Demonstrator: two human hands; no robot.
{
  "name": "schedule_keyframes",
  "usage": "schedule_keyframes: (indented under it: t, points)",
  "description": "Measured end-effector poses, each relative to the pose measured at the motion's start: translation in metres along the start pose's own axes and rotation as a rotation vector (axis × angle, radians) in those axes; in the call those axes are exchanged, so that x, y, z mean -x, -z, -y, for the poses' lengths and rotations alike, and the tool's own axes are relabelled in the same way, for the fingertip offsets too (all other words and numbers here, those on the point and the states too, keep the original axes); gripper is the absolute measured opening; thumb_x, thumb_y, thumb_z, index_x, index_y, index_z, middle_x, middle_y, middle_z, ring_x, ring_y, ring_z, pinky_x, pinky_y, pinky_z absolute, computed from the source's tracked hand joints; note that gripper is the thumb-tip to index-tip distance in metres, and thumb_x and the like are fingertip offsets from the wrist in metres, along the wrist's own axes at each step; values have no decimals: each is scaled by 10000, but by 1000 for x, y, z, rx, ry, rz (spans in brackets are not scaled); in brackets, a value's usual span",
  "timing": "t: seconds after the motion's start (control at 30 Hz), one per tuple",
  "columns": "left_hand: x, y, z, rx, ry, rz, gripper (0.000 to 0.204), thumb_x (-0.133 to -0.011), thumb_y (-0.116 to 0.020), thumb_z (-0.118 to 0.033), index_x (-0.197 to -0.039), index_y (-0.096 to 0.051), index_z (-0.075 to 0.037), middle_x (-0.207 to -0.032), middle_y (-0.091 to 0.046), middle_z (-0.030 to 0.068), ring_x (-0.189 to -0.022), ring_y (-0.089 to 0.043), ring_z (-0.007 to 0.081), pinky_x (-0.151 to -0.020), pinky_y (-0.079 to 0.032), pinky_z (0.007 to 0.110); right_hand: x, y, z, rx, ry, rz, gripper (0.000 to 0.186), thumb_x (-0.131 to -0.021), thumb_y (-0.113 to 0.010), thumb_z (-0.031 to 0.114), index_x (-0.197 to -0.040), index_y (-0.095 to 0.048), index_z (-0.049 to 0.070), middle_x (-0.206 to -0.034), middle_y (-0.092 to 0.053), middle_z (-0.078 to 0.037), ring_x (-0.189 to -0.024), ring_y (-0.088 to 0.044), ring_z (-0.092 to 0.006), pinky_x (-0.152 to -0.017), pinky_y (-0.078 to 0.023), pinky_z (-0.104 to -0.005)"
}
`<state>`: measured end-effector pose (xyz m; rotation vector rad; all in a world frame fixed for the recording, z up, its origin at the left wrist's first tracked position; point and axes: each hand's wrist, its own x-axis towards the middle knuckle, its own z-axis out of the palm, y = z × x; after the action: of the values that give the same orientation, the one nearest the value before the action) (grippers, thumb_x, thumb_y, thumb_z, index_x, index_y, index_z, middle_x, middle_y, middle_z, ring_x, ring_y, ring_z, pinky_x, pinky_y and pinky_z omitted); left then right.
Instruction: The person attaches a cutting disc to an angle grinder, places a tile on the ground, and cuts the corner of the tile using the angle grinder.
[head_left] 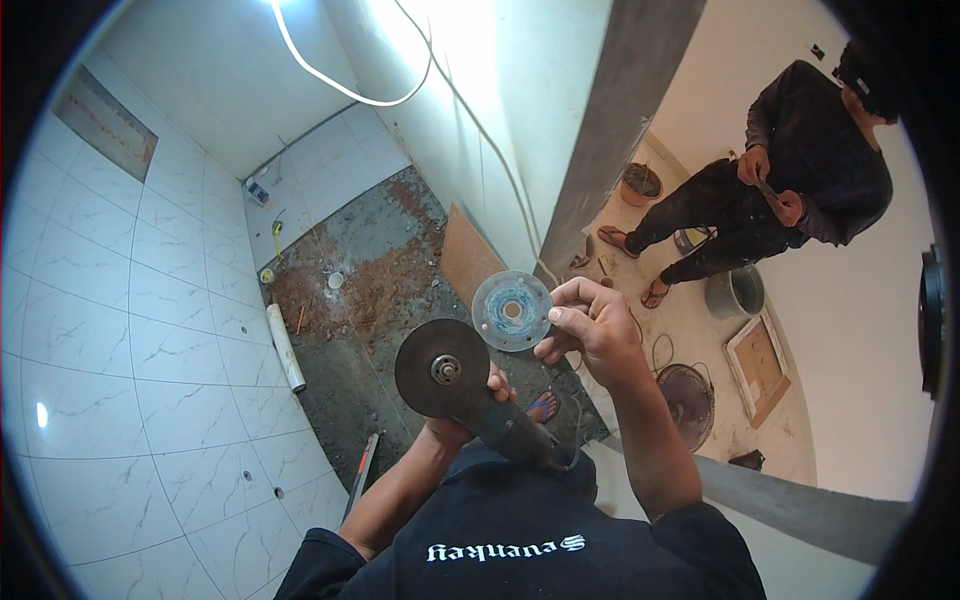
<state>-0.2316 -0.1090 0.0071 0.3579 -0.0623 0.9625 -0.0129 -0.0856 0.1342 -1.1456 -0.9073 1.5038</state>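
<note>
My left hand is wrapped round an angle grinder, which I hold tilted in front of my chest. Its head faces up, showing a dark round plate with a metal spindle and flange in the middle; whether the plate is a disc or a guard I cannot tell. Just beyond it, my right hand pinches the edge of a thin metal cutting disc between thumb and fingers. That disc has a centre hole, smaller holes and a bluish worn middle. It is off the grinder, close to the plate's right edge.
Rough mortar and soil cover the floor ahead. A white pipe and a level lie along the tiled wall. On the right, a co-worker stands near a bucket and a fan. A board leans ahead.
</note>
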Motion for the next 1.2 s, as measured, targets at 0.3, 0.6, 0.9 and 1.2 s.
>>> schedule_keyframes:
  t: [0.3,0.6,0.9,1.2]
  points:
    - [50,19,-34,-29,29,-10,786,-969,-600,-548,-1597,-276,-205,-1035,-655,86,-952,-646,245,-943,-512,468,8,-54,-41,135,-41,-49,138,-963,-615,77,-1037,-594,-38,-807,-691,-104,-652,-728,-179,-541,-583,-273]
    - [65,9,-65,208,80,-71,841,-965,-581,-552,-1618,-211,-171,-1359,-582,235,-909,-713,312,-905,-533,495,31,-94,-66,749,600,-65,172,-821,-698,-41,-985,-672,5,-1083,-734,-138,-975,-741,-246,-804,-593,-331]
    - [85,23,-80,159,23,106,855,-949,-615,-542,-1594,-260,-108,-1548,-394,271,-968,-700,334,-917,-527,510,39,-97,-82,822,812,-51,298,-716,-754,-63,-985,-692,48,-1148,-727,-108,-999,-738,-250,-823,-605,-335]
    - [95,19,-83,117,2,91,838,-941,-649,-507,-1515,-334,18,-1475,-453,225,-1009,-690,369,-903,-535,497,36,-99,-92,787,814,-41,305,-701,-756,-75,-975,-690,43,-1150,-723,-113,-1012,-733,-259,-835,-604,-340]
